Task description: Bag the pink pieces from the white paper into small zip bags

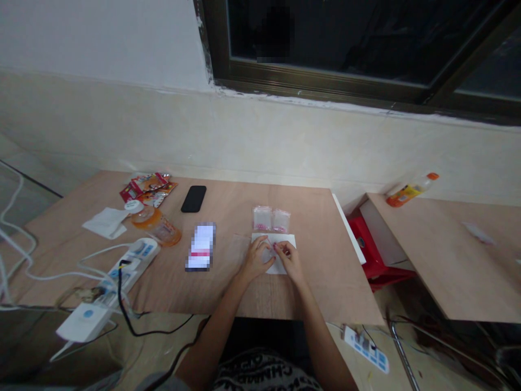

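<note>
Your forearms (217, 328) angle in from the bottom of frame, converging. Left hand (256, 259) is palm-down, fingers curled inward. Right hand (290, 259) is just beside it, fingertips bunched in a pinch, wrist slightly bent.

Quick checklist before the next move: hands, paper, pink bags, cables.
1. Both hands in view: ok. The left hand and right hand are together over the paper.
2. White paper sheet lying on the wooden table, under both hands: ok.
3. Two clear bags with pink contents, side by side just beyond the paper, apart from the hands: ok.
4. Bags sealed: cannot tell from this view.
5. What the right hand's fingertips hold: cannot tell, too small.
6. Power strip and black cable well to the left, away from the hands: ok.
</note>
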### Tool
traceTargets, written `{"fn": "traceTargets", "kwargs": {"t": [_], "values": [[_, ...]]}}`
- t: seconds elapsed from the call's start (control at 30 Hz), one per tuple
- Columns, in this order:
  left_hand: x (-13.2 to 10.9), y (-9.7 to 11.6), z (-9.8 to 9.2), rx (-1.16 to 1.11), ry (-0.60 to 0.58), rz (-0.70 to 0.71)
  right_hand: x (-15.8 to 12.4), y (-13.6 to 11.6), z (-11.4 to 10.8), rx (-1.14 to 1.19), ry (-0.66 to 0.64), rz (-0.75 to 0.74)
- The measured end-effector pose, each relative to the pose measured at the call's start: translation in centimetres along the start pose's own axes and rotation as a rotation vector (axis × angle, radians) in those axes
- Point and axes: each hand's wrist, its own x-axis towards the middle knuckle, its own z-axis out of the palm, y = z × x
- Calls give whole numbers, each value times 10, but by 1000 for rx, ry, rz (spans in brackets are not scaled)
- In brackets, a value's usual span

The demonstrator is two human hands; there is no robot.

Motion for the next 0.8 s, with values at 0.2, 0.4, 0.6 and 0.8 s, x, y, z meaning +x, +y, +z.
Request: {"fn": "traceTargets", "kwargs": {"t": [0.2,0.4,0.6,0.8], "values": [[-1,-1,0,25,-17,11,3,5,2,-10,-55,-8],[-1,0,1,32,-22,2,7,2,3,18,-119,-15],[-2,-1,1,30,-10,8,8,-1,6,60,-154,1],[-2,-1,1,51,-1,13,8,-4,7,78,-165,-4]]}}
